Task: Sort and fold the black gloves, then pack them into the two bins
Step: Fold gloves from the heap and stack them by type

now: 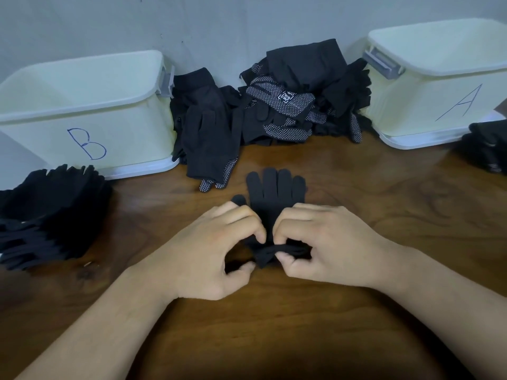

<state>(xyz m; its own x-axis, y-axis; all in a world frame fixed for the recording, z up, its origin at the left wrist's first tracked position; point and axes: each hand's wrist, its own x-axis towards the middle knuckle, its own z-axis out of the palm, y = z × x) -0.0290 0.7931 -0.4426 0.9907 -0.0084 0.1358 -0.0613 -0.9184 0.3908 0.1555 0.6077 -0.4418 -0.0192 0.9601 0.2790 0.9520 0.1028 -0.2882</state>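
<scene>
Your left hand [208, 250] and right hand [321, 242] are both pinching the cuff of a black glove [274, 196] lying flat on the dark wooden table [384, 204]. Bin B [82, 111] and bin A [439, 86] are standing against the grey wall [219, 23], a glove heap [274, 105] sitting between them.

Brown wooden table [384, 215] with visible grain, filling the foreground. Plain grey wall [219, 17] rising behind its far edge.
</scene>
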